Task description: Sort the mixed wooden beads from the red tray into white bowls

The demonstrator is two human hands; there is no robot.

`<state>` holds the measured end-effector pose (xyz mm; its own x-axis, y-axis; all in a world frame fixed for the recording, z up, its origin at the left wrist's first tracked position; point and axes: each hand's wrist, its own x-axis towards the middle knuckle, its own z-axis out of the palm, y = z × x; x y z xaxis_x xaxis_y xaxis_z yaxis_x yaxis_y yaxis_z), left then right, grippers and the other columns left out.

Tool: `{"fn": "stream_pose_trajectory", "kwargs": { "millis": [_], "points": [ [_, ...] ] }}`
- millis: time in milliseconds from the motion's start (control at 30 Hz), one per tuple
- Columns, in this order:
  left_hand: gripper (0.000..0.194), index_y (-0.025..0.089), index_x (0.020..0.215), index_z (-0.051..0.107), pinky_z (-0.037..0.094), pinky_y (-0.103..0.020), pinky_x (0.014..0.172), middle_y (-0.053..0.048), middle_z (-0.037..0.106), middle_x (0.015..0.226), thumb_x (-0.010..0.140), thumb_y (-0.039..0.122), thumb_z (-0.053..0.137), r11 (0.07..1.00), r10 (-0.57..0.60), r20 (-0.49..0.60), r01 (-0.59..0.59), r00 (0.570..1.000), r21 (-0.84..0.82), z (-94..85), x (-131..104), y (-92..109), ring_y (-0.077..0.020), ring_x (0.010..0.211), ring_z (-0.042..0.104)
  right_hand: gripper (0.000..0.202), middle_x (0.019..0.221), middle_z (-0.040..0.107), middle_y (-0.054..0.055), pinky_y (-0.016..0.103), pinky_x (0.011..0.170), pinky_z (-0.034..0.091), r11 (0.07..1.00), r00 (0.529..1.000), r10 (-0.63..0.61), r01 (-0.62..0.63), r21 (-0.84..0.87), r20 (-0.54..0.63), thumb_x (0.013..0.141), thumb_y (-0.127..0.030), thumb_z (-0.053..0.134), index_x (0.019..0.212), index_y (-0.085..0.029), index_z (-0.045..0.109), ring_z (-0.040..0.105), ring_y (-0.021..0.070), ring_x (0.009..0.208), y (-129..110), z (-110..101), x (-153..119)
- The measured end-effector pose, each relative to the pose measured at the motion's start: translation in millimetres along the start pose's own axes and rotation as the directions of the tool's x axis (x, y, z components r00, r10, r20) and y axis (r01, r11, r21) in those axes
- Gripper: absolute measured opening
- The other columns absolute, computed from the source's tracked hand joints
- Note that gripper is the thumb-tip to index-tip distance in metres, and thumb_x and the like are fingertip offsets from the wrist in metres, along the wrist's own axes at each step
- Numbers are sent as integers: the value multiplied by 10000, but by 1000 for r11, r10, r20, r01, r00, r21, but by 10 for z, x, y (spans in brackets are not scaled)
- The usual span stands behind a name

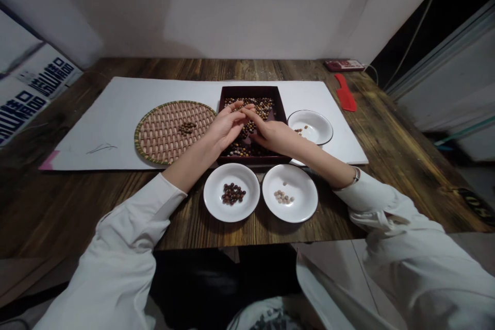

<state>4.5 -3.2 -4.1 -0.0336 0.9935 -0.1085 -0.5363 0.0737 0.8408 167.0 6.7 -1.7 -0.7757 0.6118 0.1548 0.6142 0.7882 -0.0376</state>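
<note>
A dark red square tray (280, 104) full of mixed brown, tan and pale beads sits mid-table. Both hands hover over it. My left hand (225, 126) has its fingers bent, fingertips over the beads near the tray's middle. My right hand (270, 131) reaches in from the right, index finger extended toward the left fingertips. Whether either hand pinches a bead is too small to tell. In front of the tray stand two white bowls: the left bowl (216, 203) holds dark brown beads, the right bowl (305, 201) holds a few pale beads.
A round woven basket tray (162, 136) with a few brown beads lies left of the tray. A third white bowl (320, 126) with few beads stands to the right. A white sheet (116, 113) covers the wooden table. A red comb (345, 94) lies far right.
</note>
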Motion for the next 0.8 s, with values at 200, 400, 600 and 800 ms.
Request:
{"fn": "stream_pose_trajectory", "kwargs": {
  "millis": [200, 400, 600, 800],
  "points": [
    [298, 161, 865, 519, 421, -297, 1058, -48, 684, 983, 678, -71, 509, 1000, 7, -23, -7, 1000, -6, -25, 25, -14, -146, 1123, 609, 639, 940, 716, 151, 277, 615, 408, 999, 1000, 7, -6, -40, 25, 953, -284, 380, 1495, -74, 114, 654, 226, 723, 11, 14, 14],
    [294, 156, 835, 537, 413, -302, 1066, -42, 681, 947, 659, -72, 482, 1000, 16, -51, -15, 999, 19, 6, 27, 1, -143, 1108, 612, 646, 905, 722, 133, 274, 611, 402, 999, 999, 6, -4, -48, 37, 946, -275, 383, 1507, -88, 124, 647, 215, 701, 0, -9, 10],
    [285, 158, 779, 521, 395, -319, 1087, -61, 682, 959, 658, -91, 454, 998, 68, -104, -69, 992, -3, 32, 36, 24, -150, 1128, 597, 638, 919, 722, 135, 279, 637, 395, 999, 998, -3, 6, -51, 57, 965, -281, 353, 1517, -84, 102, 639, 204, 693, 9, -2, 8],
    [277, 159, 732, 518, 413, -293, 1073, -52, 678, 924, 684, -104, 445, 992, 126, -140, -129, 982, -13, 23, 48, 29, -141, 1101, 608, 627, 881, 724, 100, 261, 619, 375, 999, 998, -17, 19, -43, 54, 957, -261, 379, 1517, -121, 135, 633, 183, 668, 9, -14, 6]
  ]
}}
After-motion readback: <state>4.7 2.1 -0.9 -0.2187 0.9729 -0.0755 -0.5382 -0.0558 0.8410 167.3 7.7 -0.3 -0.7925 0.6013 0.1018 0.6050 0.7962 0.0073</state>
